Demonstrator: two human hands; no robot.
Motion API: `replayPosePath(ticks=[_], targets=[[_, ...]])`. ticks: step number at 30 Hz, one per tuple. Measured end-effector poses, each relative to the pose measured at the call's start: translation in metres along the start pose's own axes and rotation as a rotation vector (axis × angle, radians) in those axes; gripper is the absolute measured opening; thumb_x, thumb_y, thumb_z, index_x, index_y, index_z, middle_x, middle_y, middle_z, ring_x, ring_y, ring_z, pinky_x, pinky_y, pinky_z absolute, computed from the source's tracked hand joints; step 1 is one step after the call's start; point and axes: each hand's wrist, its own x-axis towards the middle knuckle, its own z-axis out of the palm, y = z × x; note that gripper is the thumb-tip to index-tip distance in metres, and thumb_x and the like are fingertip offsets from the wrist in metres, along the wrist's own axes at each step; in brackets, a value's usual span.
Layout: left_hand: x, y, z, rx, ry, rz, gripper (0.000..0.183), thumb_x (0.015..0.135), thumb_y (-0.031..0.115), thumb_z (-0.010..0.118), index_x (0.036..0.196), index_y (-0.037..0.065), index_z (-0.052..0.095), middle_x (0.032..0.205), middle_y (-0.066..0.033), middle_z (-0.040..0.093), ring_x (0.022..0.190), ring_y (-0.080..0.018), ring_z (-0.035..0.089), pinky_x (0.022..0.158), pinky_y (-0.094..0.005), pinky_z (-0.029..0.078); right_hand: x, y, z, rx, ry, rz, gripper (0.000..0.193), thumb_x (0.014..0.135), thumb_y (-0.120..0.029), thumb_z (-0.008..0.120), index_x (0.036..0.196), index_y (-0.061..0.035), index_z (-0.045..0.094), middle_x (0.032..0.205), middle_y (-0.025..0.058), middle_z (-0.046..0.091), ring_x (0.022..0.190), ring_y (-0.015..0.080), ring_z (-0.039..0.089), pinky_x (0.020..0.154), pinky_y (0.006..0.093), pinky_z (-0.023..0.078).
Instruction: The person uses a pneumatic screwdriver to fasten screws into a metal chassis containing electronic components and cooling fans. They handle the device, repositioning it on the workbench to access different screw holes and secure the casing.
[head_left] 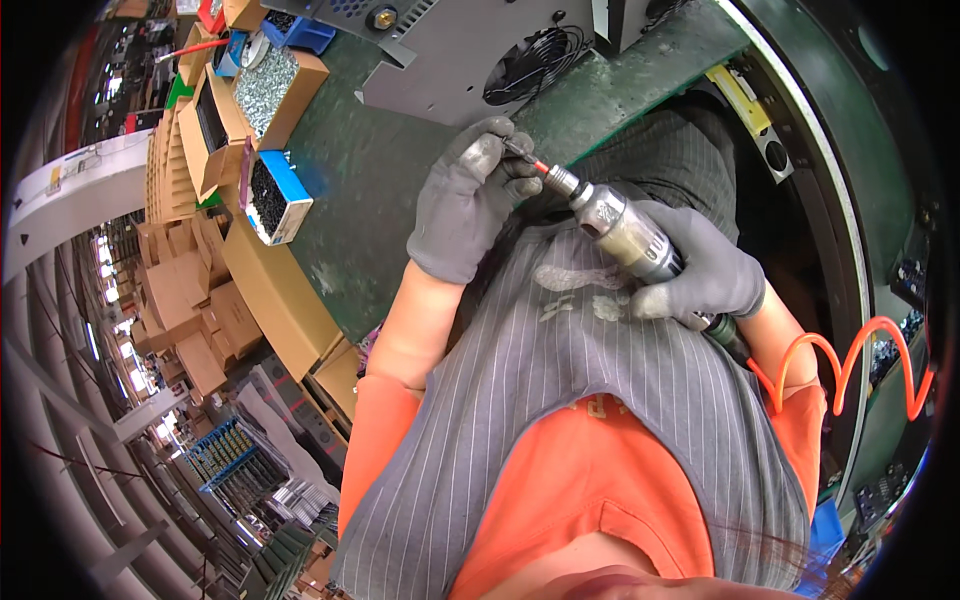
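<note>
My right hand, in a grey glove, is wrapped round the metal body of an air screwdriver, which points up and to the left. Its bit, with a red section, reaches the fingertips of my left hand. That hand wears a matching glove, and its fingers are pinched together at the dark end of the bit. Whether a screw sits there is too small to tell. Just beyond my left hand stands a grey sheet-metal panel with a round fan opening.
A green worktop lies under the panel. At its left stand a carton of silvery small parts and a blue-and-white box of black small parts. An orange coiled air hose hangs at right. Brown cartons are stacked farther left.
</note>
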Motion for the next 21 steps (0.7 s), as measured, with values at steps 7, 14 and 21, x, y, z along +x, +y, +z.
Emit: replayPosePath(ticks=[7,14,21], targets=[[-0.006,-0.021,0.025,0.616,0.172,0.304,0.057,0.092,0.015,0.056,0.142,0.001,0.033,0.122,-0.0122,0.053,0.093,-0.0120,0.059,0.082,-0.0269,0.051,-0.005,-0.032,-0.012,0.136,0.087,-0.274,0.082,0.054,-0.029,0.085,0.121,0.0055,0.052,0.094,0.0065,0.062,0.084,0.0125,0.058,0.078,0.0284,0.048],[0.002,-0.030,0.012,0.719,0.054,0.350,0.073,0.087,0.002,0.057,0.148,-0.002,0.017,0.128,-0.0157,0.049,0.092,-0.0091,0.054,0.080,-0.0234,0.048,0.053,-0.134,-0.013,-0.061,0.452,-0.356,0.075,0.059,-0.022,0.082,0.122,0.0046,0.050,0.084,0.0051,0.060,0.072,0.0112,0.058,0.062,0.0250,0.047],[0.006,-0.014,0.024,0.743,0.127,0.423,0.055,0.087,-0.004,0.055,0.139,-0.004,0.037,0.118,-0.0149,0.058,0.090,-0.0106,0.059,0.078,-0.0235,0.049,0.075,-0.147,-0.032,-0.082,0.216,-0.517,0.061,0.069,-0.023,0.084,0.114,0.0046,0.055,0.089,0.0027,0.059,0.078,0.0084,0.055,0.068,0.0234,0.047]])
